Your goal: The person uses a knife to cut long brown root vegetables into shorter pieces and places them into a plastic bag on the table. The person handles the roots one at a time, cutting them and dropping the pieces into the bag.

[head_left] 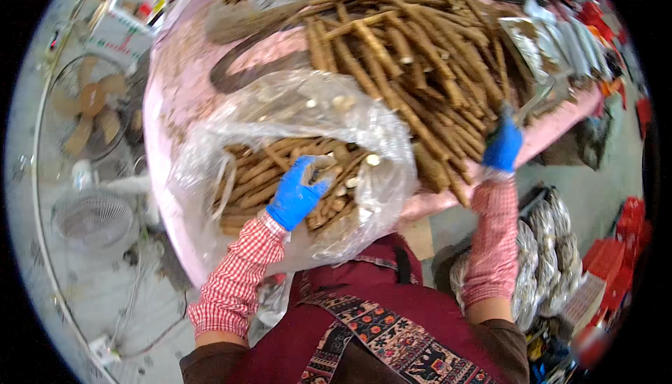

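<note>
My left hand (300, 189), in a blue glove with a soiled palm, is over the long brown roots (257, 179) inside a clear plastic bag (383, 137). Its fingers are curled near the root ends, and whether it grips one I cannot tell. At the right edge of the big root pile (420, 63) is my right hand (503, 142), also blue-gloved and somewhat blurred. Its fingertips point away from me beside the roots; what it holds cannot be made out. Pale cut ends show on some bagged roots.
A pink cover (168, 100) with soil lies under the bag and pile. Two fans, one with orange blades (92, 99), stand at left near a white box (118, 35). Filled plastic bags (546, 247) lie on the floor at right. Silvery packs (577, 48) lie at far right.
</note>
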Demonstrator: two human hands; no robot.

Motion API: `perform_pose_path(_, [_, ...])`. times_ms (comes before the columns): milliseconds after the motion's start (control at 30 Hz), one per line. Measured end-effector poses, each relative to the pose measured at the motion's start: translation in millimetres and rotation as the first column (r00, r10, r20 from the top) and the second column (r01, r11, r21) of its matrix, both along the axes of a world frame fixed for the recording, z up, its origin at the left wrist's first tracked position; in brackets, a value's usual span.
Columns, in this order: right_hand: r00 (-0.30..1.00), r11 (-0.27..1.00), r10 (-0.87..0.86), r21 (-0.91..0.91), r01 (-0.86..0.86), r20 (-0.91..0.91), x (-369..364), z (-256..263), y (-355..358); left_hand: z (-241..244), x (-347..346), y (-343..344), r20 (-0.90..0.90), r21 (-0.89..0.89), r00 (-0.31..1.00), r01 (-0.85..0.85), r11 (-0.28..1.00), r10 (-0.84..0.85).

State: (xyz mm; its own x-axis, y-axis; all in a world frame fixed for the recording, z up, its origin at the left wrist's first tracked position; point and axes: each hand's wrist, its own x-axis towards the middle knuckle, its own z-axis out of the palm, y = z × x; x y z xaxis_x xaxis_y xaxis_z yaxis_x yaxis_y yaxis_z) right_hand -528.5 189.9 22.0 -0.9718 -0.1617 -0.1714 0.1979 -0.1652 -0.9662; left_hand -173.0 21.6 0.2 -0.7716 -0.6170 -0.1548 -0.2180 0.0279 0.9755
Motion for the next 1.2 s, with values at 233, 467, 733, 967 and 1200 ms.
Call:
perform_pose_path(233, [0.897, 0.682, 0.316, 0.732, 0.012, -0.31, -76.1, -44.8, -12.7, 4.8, 147.1, -95.5, 0.403, -0.694, 0.742, -0.135, 0.708, 0.536])
perform_pose_path(467, [0.875, 0.863, 0.43, 0.386, -0.327, -0.221, 98.8, 14.5, -40.0, 26.4, 185.0, -132.9, 0.23, -0.765, 0.759, -0.245, 0.595, 0.609])
perform_pose_path(733, [0.248, 0.243, 0.967, 0.505, -0.828, -0.059, 288.0, -31.8, -62.0, -3.4, 155.3, -12.8, 0.524, -0.307, 0.764, 0.581, 0.754, -0.375])
perform_pose_path(967, [-0.069, -0.134, 0.986, 0.476, -0.869, 0.151, 341.2, -65.0, -10.3, 11.5, 208.7, -0.5, 0.869, 0.062, 0.308, 0.709, 0.703, -0.388])
perform_pose_path(1200, [0.062, -0.054, 0.977, 0.518, -0.854, 0.204, 352.0, -59.4, 2.6, 5.2, 271.2, -99.5, 0.544, -0.721, 0.708, 0.12, 0.682, 0.451])
